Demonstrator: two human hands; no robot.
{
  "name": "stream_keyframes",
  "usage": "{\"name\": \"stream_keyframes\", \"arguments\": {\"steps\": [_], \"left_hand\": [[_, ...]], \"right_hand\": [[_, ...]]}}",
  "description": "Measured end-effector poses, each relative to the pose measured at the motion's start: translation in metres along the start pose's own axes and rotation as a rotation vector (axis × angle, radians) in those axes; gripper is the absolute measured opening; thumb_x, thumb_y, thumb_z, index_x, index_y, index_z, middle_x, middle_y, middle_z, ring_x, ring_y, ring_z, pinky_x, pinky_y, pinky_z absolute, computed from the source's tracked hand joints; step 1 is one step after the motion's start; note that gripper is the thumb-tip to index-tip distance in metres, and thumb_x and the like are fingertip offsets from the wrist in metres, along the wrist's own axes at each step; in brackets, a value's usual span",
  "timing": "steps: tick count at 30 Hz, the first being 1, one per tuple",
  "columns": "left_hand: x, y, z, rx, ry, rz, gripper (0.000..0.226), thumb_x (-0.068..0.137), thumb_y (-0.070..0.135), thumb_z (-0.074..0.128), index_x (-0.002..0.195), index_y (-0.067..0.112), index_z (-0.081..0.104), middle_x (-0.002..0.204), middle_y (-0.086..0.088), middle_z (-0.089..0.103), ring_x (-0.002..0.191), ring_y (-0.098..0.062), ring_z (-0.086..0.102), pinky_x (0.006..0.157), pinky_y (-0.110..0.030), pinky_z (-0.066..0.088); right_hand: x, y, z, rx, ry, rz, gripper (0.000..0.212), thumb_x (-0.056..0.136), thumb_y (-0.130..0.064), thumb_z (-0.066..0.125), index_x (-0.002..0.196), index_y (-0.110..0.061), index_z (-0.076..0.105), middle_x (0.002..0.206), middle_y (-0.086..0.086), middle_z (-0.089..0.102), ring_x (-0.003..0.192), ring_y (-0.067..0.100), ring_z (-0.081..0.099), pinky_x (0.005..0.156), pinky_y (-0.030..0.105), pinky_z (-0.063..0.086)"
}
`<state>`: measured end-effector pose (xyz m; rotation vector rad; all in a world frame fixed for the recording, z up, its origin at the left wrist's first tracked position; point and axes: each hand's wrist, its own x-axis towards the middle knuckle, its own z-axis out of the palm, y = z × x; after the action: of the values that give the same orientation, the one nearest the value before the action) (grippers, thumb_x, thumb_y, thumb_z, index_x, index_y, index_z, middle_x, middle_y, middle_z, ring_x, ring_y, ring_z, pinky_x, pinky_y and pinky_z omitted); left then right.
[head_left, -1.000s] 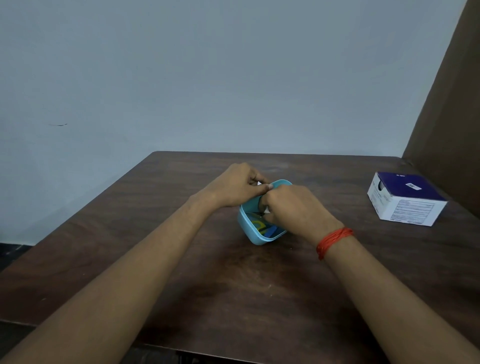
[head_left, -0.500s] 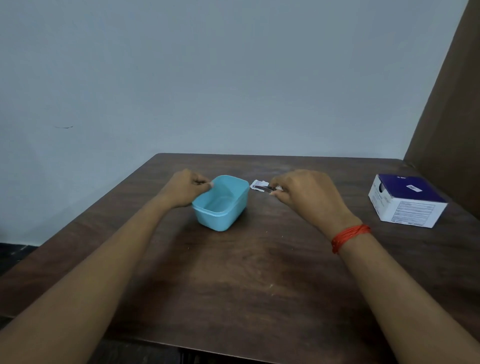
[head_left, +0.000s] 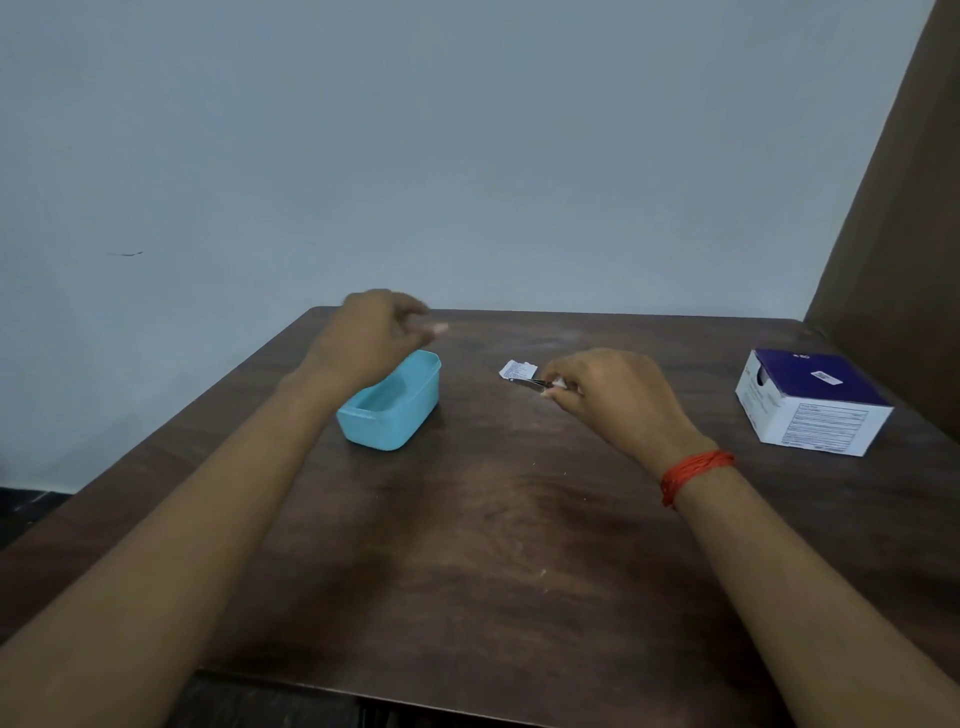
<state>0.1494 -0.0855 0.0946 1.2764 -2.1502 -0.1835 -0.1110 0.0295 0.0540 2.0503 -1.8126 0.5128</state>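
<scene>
Tweezers (head_left: 530, 383) — thin, metallic — pinched by right hand (head_left: 618, 400).

A dark brown wooden table (head_left: 519, 561) carries three items: an open light-blue plastic tub (head_left: 402, 427) at left, a small printed paper slip (head_left: 517, 370) near the middle, and a white-and-purple carton (head_left: 815, 410) well apart at right.

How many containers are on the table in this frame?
2. The light blue rectangular plastic tub sits left of centre, by the left hand; the white and purple cardboard box stands near the dark wooden table's right edge. None seems hidden.
</scene>
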Motion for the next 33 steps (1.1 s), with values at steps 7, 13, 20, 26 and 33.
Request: {"name": "stream_keyframes", "arguments": {"steps": [7, 13, 20, 26, 33], "left_hand": [[-0.005, 0.078, 0.055, -0.145, -0.462, 0.125, 0.025, 0.088, 0.037, 0.075, 0.093, 0.013, 0.079, 0.076, 0.005, 0.076, 0.059, -0.002, 0.071, 0.064, -0.019, 0.059], [-0.008, 0.068, 0.081, -0.323, -0.619, 0.035, 0.021, 0.097, 0.021, 0.067, 0.097, 0.001, 0.075, 0.078, -0.005, 0.077, 0.066, -0.013, 0.073, 0.066, -0.025, 0.06], [-0.022, 0.065, 0.091, -0.484, -0.795, -0.006, 0.037, 0.11, 0.022, 0.038, 0.123, -0.005, 0.06, 0.083, -0.007, 0.067, 0.066, -0.017, 0.062, 0.062, -0.024, 0.054], [-0.019, 0.048, 0.098, -0.691, -0.838, -0.002, 0.037, 0.108, 0.025, 0.042, 0.118, 0.004, 0.07, 0.08, -0.006, 0.061, 0.064, -0.012, 0.05, 0.063, -0.023, 0.044], [-0.019, 0.028, 0.113, -0.884, -0.798, 0.037, 0.026, 0.102, 0.024, 0.056, 0.115, 0.01, 0.074, 0.082, -0.006, 0.067, 0.064, -0.01, 0.054, 0.062, -0.021, 0.048]], "right_hand": [[-0.007, 0.001, 0.002, 0.033, -0.029, -0.007, 0.021, 0.098, -0.044, 0.055, 0.109, -0.033, 0.069, 0.097, -0.005, 0.07, 0.095, 0.02, 0.064, 0.066, 0.033, 0.047], [-0.009, 0.005, 0.001, 0.003, -0.057, -0.042, 0.016, 0.096, -0.041, 0.057, 0.105, -0.031, 0.066, 0.097, -0.006, 0.069, 0.098, 0.019, 0.063, 0.069, 0.033, 0.045], [-0.01, 0.004, 0.008, 0.035, -0.063, -0.061, 0.01, 0.096, -0.035, 0.054, 0.09, -0.031, 0.061, 0.092, -0.006, 0.066, 0.092, 0.017, 0.063, 0.066, 0.033, 0.044], [-0.009, 0.014, 0.022, 0.226, 0.047, -0.055, 0.018, 0.093, -0.031, 0.065, 0.109, -0.037, 0.072, 0.093, -0.008, 0.071, 0.085, 0.012, 0.064, 0.068, 0.032, 0.048], [-0.006, 0.02, 0.045, 0.749, 0.089, 0.269, 0.016, 0.079, -0.028, 0.084, 0.093, -0.022, 0.08, 0.065, -0.011, 0.061, 0.053, -0.001, 0.05, 0.055, 0.009, 0.036]]}}
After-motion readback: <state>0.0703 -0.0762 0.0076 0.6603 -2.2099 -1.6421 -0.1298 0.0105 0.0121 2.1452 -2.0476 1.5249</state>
